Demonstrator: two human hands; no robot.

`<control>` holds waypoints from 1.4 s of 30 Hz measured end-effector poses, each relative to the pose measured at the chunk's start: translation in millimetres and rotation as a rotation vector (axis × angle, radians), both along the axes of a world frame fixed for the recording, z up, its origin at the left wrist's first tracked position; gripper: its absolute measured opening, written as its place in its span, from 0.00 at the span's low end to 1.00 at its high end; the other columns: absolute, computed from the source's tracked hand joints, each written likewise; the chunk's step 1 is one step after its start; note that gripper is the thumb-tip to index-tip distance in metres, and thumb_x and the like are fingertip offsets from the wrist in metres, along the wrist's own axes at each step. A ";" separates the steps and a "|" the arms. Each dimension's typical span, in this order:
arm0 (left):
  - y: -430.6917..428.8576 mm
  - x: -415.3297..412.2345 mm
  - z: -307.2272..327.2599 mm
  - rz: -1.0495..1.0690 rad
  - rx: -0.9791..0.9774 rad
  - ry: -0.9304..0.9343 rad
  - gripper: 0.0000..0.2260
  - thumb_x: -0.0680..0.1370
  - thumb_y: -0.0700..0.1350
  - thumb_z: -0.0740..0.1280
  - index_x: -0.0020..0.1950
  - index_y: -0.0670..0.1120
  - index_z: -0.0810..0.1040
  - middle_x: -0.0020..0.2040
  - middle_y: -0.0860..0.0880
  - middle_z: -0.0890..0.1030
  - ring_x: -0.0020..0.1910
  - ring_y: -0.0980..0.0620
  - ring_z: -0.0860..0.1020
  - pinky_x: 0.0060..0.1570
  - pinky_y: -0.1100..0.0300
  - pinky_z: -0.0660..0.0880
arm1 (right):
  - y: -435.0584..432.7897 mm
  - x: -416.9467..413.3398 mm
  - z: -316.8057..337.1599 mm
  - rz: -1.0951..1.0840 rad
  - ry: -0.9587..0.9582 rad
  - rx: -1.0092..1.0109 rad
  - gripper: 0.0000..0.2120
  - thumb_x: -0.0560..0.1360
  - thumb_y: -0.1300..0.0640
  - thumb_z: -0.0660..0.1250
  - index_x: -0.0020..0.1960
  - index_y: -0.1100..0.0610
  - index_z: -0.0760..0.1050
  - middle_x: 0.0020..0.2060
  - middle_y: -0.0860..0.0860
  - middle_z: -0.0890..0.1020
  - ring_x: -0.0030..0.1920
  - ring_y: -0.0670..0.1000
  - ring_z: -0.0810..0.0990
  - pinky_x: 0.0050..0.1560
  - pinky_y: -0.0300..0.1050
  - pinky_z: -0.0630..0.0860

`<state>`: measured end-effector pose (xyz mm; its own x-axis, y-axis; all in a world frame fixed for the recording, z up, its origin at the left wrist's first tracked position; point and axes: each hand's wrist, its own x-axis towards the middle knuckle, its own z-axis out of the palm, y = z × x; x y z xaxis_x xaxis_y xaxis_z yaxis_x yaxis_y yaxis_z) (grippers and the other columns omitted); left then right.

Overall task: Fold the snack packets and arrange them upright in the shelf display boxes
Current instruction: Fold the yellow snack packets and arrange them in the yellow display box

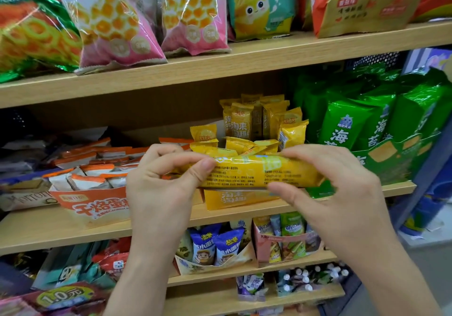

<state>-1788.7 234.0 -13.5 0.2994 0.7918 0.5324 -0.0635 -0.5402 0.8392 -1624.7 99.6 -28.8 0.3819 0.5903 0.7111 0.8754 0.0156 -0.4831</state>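
A long yellow snack packet [256,172] lies sideways in the air in front of the middle shelf, its printed back facing me. My left hand [159,188] pinches its left end between thumb and fingers. My right hand [327,181] grips its right end, thumb underneath and fingers over the top. Right behind it stands the yellow display box [234,199], with several small yellow packets [264,122] upright at its back and a few lying flat near the front.
An orange display box [95,205] with orange-and-white packets stands to the left. Green seaweed packs [367,122] in a green box fill the right. Large snack bags sit on the top shelf [244,53]. More boxed snacks [215,249] occupy the lower shelves.
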 end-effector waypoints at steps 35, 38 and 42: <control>40.0 34.0 -15.9 0.091 0.554 0.702 0.22 0.80 0.59 0.50 0.67 0.56 0.76 0.60 0.56 0.77 0.60 0.59 0.68 0.56 0.60 0.69 | 26.1 13.7 20.2 0.022 0.332 0.529 0.14 0.75 0.60 0.70 0.60 0.52 0.76 0.49 0.58 0.79 0.48 0.50 0.81 0.46 0.31 0.76; 32.1 27.1 -19.0 0.083 0.555 0.708 0.22 0.79 0.61 0.49 0.66 0.58 0.76 0.59 0.59 0.76 0.60 0.61 0.68 0.56 0.59 0.70 | 35.0 14.5 22.3 0.021 0.231 0.455 0.14 0.76 0.58 0.70 0.60 0.49 0.75 0.50 0.56 0.77 0.49 0.48 0.79 0.46 0.36 0.78; 23.9 19.9 -20.4 0.074 0.586 0.711 0.20 0.80 0.59 0.50 0.65 0.58 0.76 0.59 0.61 0.75 0.60 0.62 0.68 0.55 0.62 0.69 | 46.9 13.1 22.9 -0.030 0.066 0.306 0.14 0.78 0.55 0.68 0.63 0.51 0.76 0.50 0.51 0.76 0.47 0.46 0.77 0.46 0.40 0.77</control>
<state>-1768.8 257.9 -34.0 0.6688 0.4844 0.5640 0.4139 -0.8728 0.2587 -1611.6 146.6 -5.9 0.4472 0.3402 0.8272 0.8447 0.1434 -0.5156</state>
